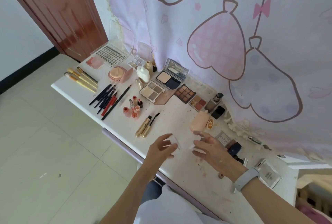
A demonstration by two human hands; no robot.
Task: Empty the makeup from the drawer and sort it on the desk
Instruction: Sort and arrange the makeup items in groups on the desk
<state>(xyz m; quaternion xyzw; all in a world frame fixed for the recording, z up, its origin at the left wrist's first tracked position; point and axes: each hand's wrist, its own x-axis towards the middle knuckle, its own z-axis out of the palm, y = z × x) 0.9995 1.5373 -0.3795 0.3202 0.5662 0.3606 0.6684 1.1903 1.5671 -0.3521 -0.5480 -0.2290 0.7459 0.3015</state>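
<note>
- Makeup, sorted by kind, covers the white desk [172, 116]: wooden-handled brushes [81, 79] at the far left, dark slim pencils [107, 98] beside them, small coral-capped lip bottles [133, 107], two gold mascara tubes [145, 126], open eyeshadow palettes [185, 93] and a peach squeeze tube [199, 120] towards the curtain.
- Between the two hands sits a small clear plastic piece [175, 141], blurred; it looks like a lid or little case, but I cannot tell which.
- Judged by its look, that piece is light, stiff and smooth, so it is likely to slip; thin clear plastic may crack if squeezed hard. Holding it at opposite edges with fingertips seems the safest way.
- Left hand [162, 149] has its fingers loosely curled around the near side of the clear piece, thumb up; whether the grip actually closes on it or only brushes it is lost in the blur.
- Right hand [210, 149], with a pale grey wristband [247, 178], has fingers spread and half bent, and something small and white [191, 146] shows at the fingertips; I cannot tell if it is pinched.
- Palettes and the pressed-powder compact [169, 78] are probably brittle inside and best lifted flat by their sides.
- Pencils and tubes will roll, so lay them down side by side.
</note>
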